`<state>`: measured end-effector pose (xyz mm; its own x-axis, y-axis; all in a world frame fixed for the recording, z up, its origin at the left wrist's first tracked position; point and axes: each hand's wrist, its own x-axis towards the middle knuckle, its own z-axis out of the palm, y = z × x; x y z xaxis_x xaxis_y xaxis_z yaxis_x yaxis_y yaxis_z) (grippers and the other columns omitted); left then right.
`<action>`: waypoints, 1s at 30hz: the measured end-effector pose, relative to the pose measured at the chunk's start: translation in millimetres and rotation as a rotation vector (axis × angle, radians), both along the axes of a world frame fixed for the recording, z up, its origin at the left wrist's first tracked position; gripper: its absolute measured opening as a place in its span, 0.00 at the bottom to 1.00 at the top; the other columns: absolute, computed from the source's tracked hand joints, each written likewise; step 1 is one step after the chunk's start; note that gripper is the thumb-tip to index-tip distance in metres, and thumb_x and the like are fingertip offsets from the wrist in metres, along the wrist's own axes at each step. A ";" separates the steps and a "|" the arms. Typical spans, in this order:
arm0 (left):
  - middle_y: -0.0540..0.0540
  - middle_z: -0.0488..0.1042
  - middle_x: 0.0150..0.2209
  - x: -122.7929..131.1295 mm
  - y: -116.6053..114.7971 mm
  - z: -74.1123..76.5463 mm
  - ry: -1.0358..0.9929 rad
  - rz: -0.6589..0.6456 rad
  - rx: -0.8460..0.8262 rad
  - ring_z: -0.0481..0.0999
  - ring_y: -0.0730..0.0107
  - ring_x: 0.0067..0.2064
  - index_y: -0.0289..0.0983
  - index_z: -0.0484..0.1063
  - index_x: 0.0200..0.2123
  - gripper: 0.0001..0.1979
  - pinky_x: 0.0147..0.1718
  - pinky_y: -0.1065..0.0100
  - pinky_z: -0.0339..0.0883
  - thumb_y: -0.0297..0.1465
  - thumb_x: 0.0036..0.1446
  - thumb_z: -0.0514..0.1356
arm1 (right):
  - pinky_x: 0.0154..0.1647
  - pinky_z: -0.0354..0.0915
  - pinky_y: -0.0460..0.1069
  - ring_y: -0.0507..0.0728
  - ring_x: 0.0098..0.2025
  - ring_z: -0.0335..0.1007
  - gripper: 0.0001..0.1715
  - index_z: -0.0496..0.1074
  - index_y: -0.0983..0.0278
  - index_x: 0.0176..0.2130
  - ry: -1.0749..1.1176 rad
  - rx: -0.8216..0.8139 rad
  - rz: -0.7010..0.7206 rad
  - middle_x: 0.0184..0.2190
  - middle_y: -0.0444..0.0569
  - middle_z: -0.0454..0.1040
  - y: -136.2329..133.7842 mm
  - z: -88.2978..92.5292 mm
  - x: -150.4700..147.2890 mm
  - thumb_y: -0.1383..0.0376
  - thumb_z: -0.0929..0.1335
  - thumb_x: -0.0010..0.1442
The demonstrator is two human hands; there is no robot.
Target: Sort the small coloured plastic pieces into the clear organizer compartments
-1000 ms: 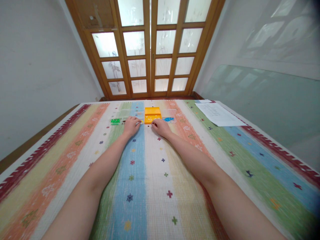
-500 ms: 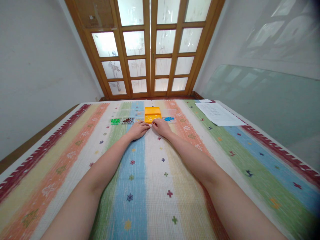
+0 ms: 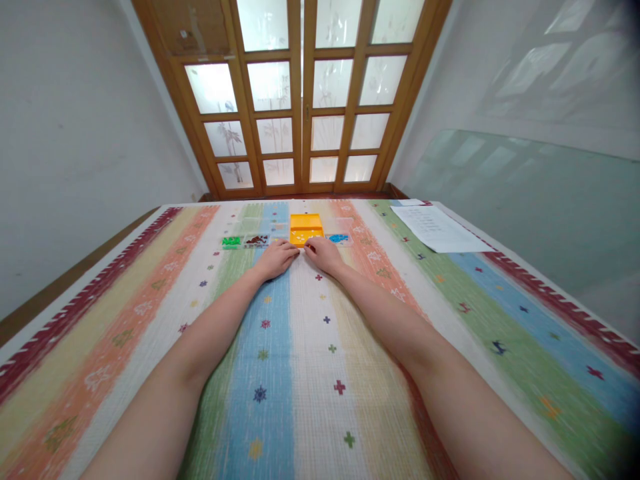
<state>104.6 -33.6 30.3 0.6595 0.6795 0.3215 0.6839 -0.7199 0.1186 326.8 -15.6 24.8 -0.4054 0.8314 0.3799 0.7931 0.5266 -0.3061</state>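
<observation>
An orange tray (image 3: 306,229) with small pale pieces in it sits far out on the striped cloth. Beside it lie clear trays: green pieces (image 3: 231,241), dark red pieces (image 3: 257,239) and blue pieces (image 3: 339,238). My left hand (image 3: 276,258) rests on the cloth just in front of the orange tray, fingers curled and pointing right. My right hand (image 3: 322,254) is close beside it, fingertips pinched together at the tray's near edge. What either hand holds is too small to make out.
A striped, patterned cloth (image 3: 300,347) covers the whole table. A white printed sheet (image 3: 437,228) lies at the far right. Wooden glazed doors (image 3: 300,100) stand behind the table, and a glass pane (image 3: 525,200) leans on the right wall.
My left hand has slid right from the dark red tray to meet my right hand before the orange tray. The right hand has barely moved.
</observation>
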 end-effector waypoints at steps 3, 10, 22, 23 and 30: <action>0.43 0.78 0.55 0.7 -1.6 2.1 0.003 0.001 -0.037 0.70 0.55 0.58 0.45 0.78 0.56 0.19 0.62 0.52 0.60 0.35 0.72 0.50 | 0.46 0.62 0.49 0.59 0.45 0.73 0.13 0.79 0.62 0.43 0.000 -0.007 -0.005 0.41 0.53 0.81 -0.7 0.8 0.0 0.62 0.65 0.71; 0.45 0.77 0.58 1.8 -1.6 0.6 0.041 -0.007 -0.049 0.69 0.56 0.60 0.47 0.77 0.58 0.19 0.63 0.53 0.59 0.36 0.72 0.51 | 0.45 0.61 0.49 0.58 0.44 0.73 0.13 0.79 0.62 0.41 -0.003 -0.001 -0.004 0.41 0.53 0.81 -1.2 1.8 -0.3 0.62 0.65 0.71; 0.43 0.72 0.62 6.5 -3.8 -3.2 0.168 0.001 0.030 0.67 0.54 0.62 0.45 0.69 0.65 0.22 0.62 0.52 0.60 0.39 0.73 0.49 | 0.45 0.61 0.49 0.58 0.44 0.73 0.12 0.78 0.62 0.41 0.009 0.007 0.004 0.41 0.52 0.81 0.2 -1.0 0.6 0.62 0.65 0.71; 0.42 0.72 0.62 7.0 -3.9 -3.7 0.165 0.004 0.029 0.67 0.54 0.62 0.45 0.69 0.65 0.22 0.62 0.52 0.60 0.38 0.73 0.48 | 0.45 0.60 0.49 0.58 0.44 0.73 0.12 0.78 0.62 0.40 0.010 0.008 0.004 0.40 0.52 0.81 0.6 -1.4 0.5 0.62 0.65 0.71; 0.41 0.73 0.60 7.6 -2.0 -7.2 0.126 0.005 0.044 0.67 0.54 0.61 0.43 0.71 0.64 0.22 0.63 0.52 0.60 0.38 0.73 0.48 | 0.45 0.61 0.49 0.58 0.44 0.73 0.12 0.78 0.62 0.41 0.024 0.008 0.008 0.41 0.52 0.81 0.3 -1.3 0.8 0.62 0.65 0.71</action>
<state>112.2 -35.6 23.1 0.6932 0.6701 0.2655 0.6950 -0.7190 0.0000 327.6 -15.3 23.5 -0.4023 0.8252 0.3965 0.7814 0.5352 -0.3210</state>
